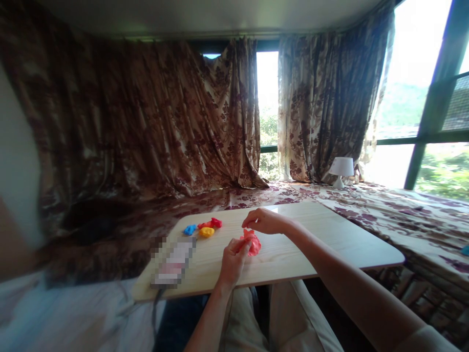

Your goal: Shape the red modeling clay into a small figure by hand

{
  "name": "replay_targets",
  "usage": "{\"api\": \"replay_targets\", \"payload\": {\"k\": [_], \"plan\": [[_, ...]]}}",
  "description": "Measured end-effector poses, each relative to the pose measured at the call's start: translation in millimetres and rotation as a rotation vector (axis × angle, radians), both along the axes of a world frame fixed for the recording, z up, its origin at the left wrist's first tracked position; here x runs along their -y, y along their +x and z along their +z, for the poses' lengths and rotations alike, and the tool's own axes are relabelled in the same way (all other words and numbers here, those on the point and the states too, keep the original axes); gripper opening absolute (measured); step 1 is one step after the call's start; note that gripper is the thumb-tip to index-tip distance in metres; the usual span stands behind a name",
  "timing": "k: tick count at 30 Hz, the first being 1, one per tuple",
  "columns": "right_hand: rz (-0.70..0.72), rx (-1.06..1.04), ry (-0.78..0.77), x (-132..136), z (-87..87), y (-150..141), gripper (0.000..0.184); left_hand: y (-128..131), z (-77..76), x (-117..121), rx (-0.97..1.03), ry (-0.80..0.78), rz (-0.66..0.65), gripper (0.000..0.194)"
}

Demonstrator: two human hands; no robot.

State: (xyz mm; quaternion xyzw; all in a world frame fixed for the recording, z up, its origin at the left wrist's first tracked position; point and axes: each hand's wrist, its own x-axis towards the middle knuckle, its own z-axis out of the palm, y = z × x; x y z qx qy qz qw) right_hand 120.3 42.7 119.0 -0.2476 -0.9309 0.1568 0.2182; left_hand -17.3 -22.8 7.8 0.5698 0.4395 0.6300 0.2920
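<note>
A coral-red ruffled piece [254, 244], petal-like at its edges, is held up just above the near part of the table. Its material is hard to make out; it could be soft clay or crumpled paper. My left hand [233, 261] pinches its lower left side between thumb and fingers. Over its top edge bends my right hand [266, 221], fingers curled down and drawn together close to the piece. What the right fingertips hold, if anything, is too small to tell. Left of the hands lie a blue lump [189, 229], a yellow lump [206, 232] and red lumps [216, 223].
The pale wooden table [322, 230] spans my lap. A pixelated flat object [174, 264] lies on its left side, with a dark cable [155, 313] running down off the edge. Behind stand a white lamp [342, 171] and patterned curtains [164, 117].
</note>
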Motion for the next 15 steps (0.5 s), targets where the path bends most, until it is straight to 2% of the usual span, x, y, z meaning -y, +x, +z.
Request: {"api": "replay_targets", "payload": {"k": [15], "plan": [[0.03, -0.024, -0.039, 1.0, -2.1, -6.7, 0.014, 0.2, -1.9, -0.5, -0.011, -0.008, 0.009, 0.026]]}}
